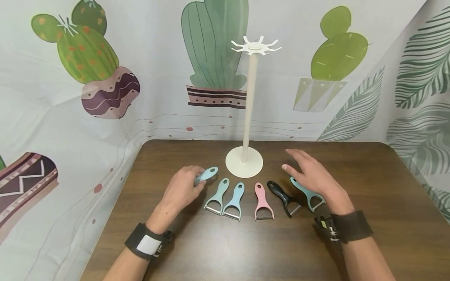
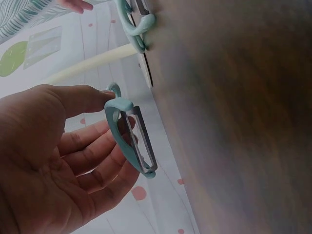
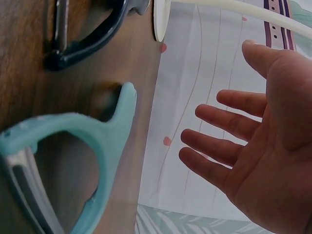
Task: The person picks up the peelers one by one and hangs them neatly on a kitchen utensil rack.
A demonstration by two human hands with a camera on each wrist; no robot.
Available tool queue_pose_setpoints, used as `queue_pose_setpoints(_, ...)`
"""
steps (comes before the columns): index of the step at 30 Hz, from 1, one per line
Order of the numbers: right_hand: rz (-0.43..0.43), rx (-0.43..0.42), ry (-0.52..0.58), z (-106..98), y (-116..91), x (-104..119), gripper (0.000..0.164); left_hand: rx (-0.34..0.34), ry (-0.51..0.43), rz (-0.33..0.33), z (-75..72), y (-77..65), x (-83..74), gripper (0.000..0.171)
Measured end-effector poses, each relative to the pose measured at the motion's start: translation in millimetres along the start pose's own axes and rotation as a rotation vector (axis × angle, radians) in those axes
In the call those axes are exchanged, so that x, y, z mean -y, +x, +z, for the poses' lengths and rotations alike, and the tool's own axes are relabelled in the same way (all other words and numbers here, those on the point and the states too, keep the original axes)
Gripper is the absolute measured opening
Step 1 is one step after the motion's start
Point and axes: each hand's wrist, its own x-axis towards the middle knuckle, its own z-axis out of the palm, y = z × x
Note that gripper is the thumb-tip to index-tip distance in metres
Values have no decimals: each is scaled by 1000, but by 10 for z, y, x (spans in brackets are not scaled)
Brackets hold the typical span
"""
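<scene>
My left hand (image 1: pixel 182 184) pinches a light blue peeler (image 1: pixel 206 175) between thumb and fingers at the left of the row; its blade frame (image 2: pixel 127 141) shows in the left wrist view. Over the rightmost peeler (image 1: pixel 309 195), a teal one, my right hand (image 1: pixel 313 175) hovers with fingers extended, holding nothing. The right wrist view shows this hand (image 3: pixel 278 131) apart from the teal peeler (image 3: pixel 105 141). Between the hands lie a green peeler (image 1: pixel 220 193), a blue peeler (image 1: pixel 237 199), a pink peeler (image 1: pixel 261 197) and a black peeler (image 1: pixel 281 194).
A cream stand (image 1: pixel 249 105) rises behind the peelers on a round base (image 1: pixel 242 166), with a ring of several hooks (image 1: pixel 256 47) on top. The brown table (image 1: pixel 225 249) ends at a cloth backdrop (image 1: pixel 158 78) printed with cacti.
</scene>
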Motion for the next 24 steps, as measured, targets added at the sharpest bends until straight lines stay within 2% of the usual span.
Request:
queue_pose_setpoints(8,8,8,8,19,31,2,70,-19,-19,-4,-24,17,-17,28)
queue_pose_setpoints(15,9,1,44,34,94,75,74,-51,-92,16,-48,73,-44,29)
queue_pose_setpoints(24,-14,-10,97,62,183,151,74,-89,-165,16,-94,108,-153,32)
